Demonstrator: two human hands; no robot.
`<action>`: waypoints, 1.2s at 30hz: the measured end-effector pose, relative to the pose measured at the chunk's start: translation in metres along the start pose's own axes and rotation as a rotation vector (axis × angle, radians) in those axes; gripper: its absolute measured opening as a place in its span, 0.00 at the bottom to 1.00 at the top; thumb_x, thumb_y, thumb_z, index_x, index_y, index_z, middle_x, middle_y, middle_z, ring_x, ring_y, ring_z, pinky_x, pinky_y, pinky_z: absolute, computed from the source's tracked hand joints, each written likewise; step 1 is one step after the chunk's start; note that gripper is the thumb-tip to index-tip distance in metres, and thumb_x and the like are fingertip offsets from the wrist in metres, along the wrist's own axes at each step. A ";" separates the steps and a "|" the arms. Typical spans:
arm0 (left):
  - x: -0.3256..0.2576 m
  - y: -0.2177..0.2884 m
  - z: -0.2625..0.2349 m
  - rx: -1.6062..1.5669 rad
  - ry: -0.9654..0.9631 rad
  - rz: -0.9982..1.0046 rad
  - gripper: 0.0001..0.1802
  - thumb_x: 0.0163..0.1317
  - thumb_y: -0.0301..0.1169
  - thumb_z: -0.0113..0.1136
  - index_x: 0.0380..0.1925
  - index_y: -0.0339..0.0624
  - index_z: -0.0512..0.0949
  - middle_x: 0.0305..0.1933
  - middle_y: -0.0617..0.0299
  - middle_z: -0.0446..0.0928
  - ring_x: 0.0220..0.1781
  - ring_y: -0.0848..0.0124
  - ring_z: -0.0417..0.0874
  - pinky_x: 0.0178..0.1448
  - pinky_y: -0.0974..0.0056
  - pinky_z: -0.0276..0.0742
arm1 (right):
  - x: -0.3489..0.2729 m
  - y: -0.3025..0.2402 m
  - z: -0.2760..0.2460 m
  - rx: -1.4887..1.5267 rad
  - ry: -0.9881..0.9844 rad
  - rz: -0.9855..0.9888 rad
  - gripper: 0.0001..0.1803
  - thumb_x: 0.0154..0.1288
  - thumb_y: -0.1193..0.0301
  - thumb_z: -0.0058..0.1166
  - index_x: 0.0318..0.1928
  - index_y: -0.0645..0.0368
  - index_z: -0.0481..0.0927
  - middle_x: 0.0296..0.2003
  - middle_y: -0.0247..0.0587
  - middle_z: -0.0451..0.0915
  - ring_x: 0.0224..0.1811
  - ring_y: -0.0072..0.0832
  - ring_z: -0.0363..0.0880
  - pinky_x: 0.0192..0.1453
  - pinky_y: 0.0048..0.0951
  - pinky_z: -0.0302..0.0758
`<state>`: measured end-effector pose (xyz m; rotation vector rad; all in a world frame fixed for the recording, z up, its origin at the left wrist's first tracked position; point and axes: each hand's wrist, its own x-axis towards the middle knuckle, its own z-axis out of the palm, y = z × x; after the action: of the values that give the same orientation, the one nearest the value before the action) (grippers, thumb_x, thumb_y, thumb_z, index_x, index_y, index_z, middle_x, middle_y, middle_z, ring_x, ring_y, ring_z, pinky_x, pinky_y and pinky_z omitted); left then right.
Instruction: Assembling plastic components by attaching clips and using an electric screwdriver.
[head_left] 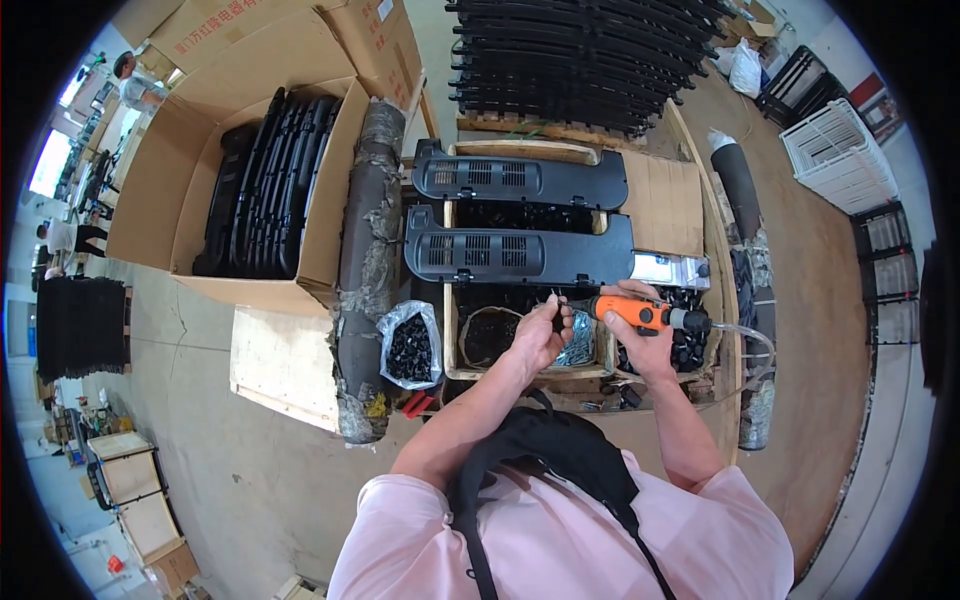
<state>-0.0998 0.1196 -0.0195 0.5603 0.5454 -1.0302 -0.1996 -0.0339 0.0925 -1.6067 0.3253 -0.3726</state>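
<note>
My right hand [652, 348] is wrapped round an orange and black power screwdriver [616, 308], held level with its front end toward my left hand. A clear hose [752, 334] curves away from its rear. My left hand [541, 334] is closed in a pinch just left of the tool's tip; the small thing at its fingertips is too small to make out. Just beyond both hands lies a black plastic panel [590, 251] with slotted vents. A second black panel [580, 182] of the same shape lies behind it. Below the tool is a compartment of silvery screws [577, 345].
A wooden divided box [451, 330] carries the panels. To its left are a clear bag of small black parts [409, 345], a wrapped roller [365, 250] and a carton [325, 215] of upright black panels. Stacked black parts [585, 60] stand beyond; a cardboard sheet [664, 205] lies right.
</note>
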 end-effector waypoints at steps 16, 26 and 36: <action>0.006 -0.008 0.013 -0.042 0.063 -0.017 0.14 0.84 0.43 0.49 0.47 0.45 0.76 0.33 0.66 0.76 0.31 0.72 0.76 0.31 0.67 0.75 | -0.001 0.000 0.002 -0.064 0.011 -0.022 0.29 0.66 0.78 0.69 0.65 0.65 0.73 0.58 0.54 0.85 0.60 0.34 0.84 0.70 0.39 0.78; 0.009 -0.026 0.016 0.058 0.019 0.049 0.15 0.84 0.41 0.49 0.49 0.44 0.79 0.36 0.66 0.80 0.33 0.73 0.79 0.34 0.67 0.78 | 0.007 0.004 0.005 -0.091 0.133 -0.062 0.29 0.66 0.80 0.68 0.65 0.65 0.72 0.58 0.54 0.84 0.61 0.34 0.84 0.70 0.39 0.78; 0.025 0.012 -0.010 0.412 0.155 0.183 0.17 0.79 0.44 0.58 0.48 0.39 0.81 0.36 0.65 0.80 0.33 0.74 0.80 0.33 0.67 0.75 | 0.029 0.012 0.005 -0.124 0.130 0.021 0.28 0.66 0.81 0.67 0.65 0.64 0.73 0.58 0.51 0.85 0.60 0.30 0.84 0.69 0.35 0.79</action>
<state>-0.0801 0.1154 -0.0408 1.0420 0.4081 -0.9321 -0.1711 -0.0425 0.0810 -1.7022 0.4712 -0.4494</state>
